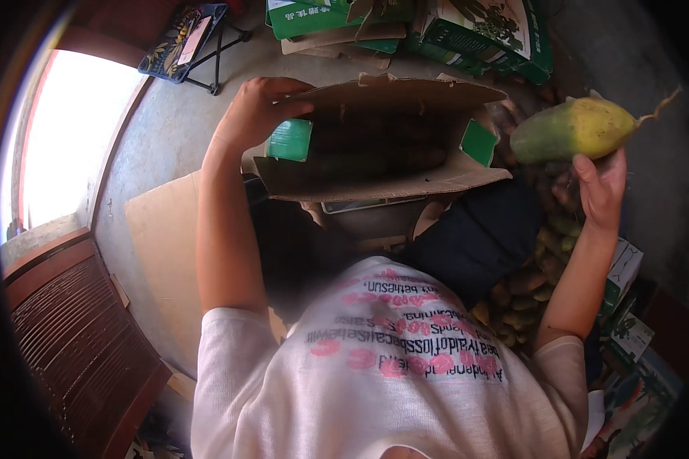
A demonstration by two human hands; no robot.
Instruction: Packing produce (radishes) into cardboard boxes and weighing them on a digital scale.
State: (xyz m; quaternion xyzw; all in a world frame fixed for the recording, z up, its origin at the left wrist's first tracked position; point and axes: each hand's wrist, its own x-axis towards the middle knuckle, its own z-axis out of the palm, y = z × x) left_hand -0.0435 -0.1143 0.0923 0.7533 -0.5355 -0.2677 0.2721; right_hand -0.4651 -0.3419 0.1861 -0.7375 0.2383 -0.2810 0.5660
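Observation:
My right hand (604, 183) holds up a large green radish (570, 130), its fingers under and behind it. The radish is green at the left end and yellowish at the right, with a thin root tail. My left hand (260, 111) is at the far left corner of an open cardboard box (406, 187), its fingers curled over the raised far flap. Green printed end flaps show at both sides of the box. Inside it is dark; some long shapes lie at the bottom, too dim to make out.
Several radishes (524, 291) lie piled on the floor by my right leg. Green cartons (474, 34) stand beyond the box, and more boxes (627, 329) at the right. A folding stool (180, 46) stands far left. Flat cardboard (157, 252) lies by a brown slatted panel (84, 321).

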